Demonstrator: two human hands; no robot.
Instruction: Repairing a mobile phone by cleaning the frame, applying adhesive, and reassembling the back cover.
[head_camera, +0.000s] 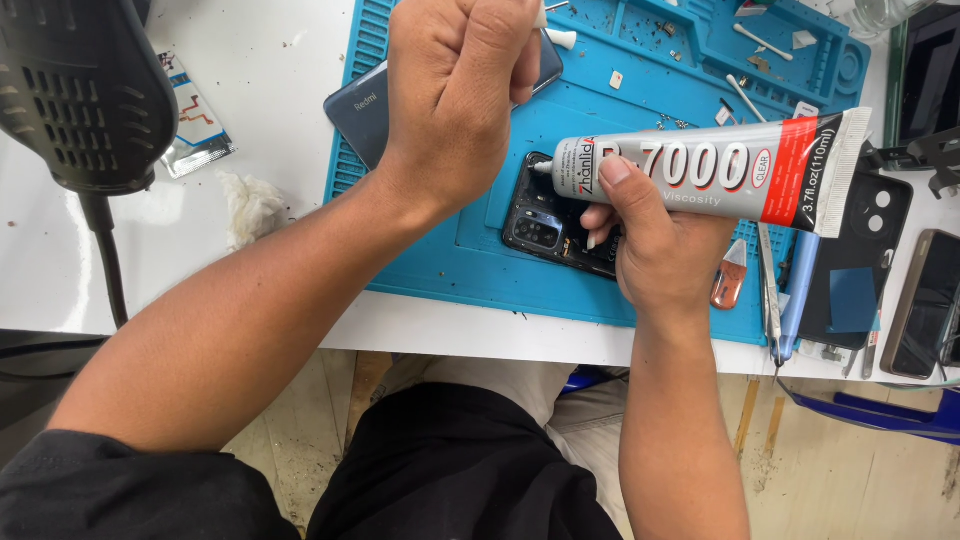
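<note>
Over the blue work mat (430, 265), toward its centre, my right hand (662, 243) keeps a closed grip on a grey glue tube (700, 170), thumb pressed along the top near the nozzle and the other fingers curled underneath. That tube lies nearly level, its narrow nozzle pointing to 9 o'clock and its flat crimped tail sticking out at 3 o'clock with a red band just before the end. Straight below the nozzle sits an opened phone (545, 225), dark inside, with its camera block toward the near edge of the mat; my fingertips rest against it. At 11 o'clock from the tube, my left hand (455, 95) is balled into a tight fist, and a small white piece (560, 39) shows just past the knuckles; whether the fist holds it I cannot tell. Under that fist lies a dark blue-grey phone back cover (358, 112), partly hidden by my wrist. Out at 3 o'clock, on the mat's right edge, tweezers (768, 300) and a blue tool (795, 295) lie side by side, beside a black back panel (860, 260). Far at 9 o'clock, on the white bench (250, 60), a crumpled tissue (250, 205) sits near a black lamp head (85, 95).
</note>
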